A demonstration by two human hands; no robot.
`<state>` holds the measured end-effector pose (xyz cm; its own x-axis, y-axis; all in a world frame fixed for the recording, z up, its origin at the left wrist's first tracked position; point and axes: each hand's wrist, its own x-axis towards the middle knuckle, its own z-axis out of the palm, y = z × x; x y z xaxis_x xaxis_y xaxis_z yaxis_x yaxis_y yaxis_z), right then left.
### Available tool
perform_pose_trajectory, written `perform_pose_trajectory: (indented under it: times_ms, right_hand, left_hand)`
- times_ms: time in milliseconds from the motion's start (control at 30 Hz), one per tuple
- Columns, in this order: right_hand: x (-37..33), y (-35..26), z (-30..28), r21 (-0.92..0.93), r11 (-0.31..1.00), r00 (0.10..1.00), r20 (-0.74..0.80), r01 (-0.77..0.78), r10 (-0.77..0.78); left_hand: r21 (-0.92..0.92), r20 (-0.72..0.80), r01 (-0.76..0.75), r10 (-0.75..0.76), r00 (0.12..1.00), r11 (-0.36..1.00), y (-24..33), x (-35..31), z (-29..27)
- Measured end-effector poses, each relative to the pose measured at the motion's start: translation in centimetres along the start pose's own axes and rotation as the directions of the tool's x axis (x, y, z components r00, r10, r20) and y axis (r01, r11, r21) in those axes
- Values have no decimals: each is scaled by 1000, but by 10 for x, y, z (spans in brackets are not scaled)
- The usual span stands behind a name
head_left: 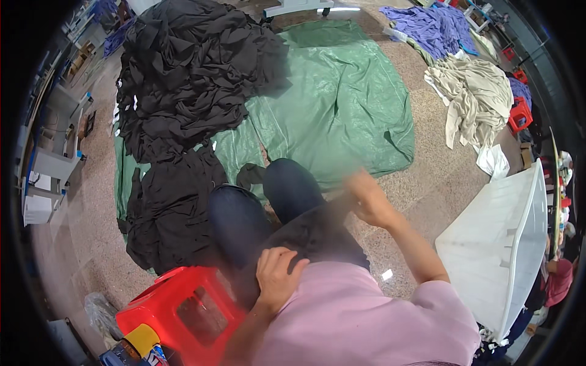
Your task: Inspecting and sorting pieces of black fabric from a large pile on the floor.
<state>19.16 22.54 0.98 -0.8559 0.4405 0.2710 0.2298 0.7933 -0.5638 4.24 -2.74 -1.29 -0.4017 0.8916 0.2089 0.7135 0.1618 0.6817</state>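
Observation:
A piece of black cloth [314, 235] lies across my lap over dark blue jeans. My right hand [366, 198], blurred by motion, is closed on its far right edge and lifts it off my thigh. My left hand [279, 274] rests near my waist on the left end of the cloth, with its fingers extended and the thumb apart. In front of me on the left rises a large heap of black garments [189, 67]. A smaller black heap [174, 210] lies by my left knee.
A green plastic sheet [342, 104] spreads under the heaps. Beside me on the left stands a red plastic stool [213, 280]. A white plastic bin [497, 244] is to my right. Beige cloth [479, 100] and purple cloth [427, 27] lie piled at the far right.

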Motion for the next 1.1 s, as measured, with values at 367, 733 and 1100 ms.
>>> perform_pose_trajectory:
  times_ms: [367,733,1100]
  right_hand:
    - [18,25,37,-268,963,987,148,-20,62]
    - [47,-19,56,-42,992,992,-46,120,-121]
    - [-11,-75,74,243,964,991,49,111,-126]
  left_hand:
    - [-2,-58,123,-123,991,992,-7,31,40]
    - [-785,295,501,-491,819,364,-22,35,41]
    - [-819,183,469,-624,760,330,-17,43,17]
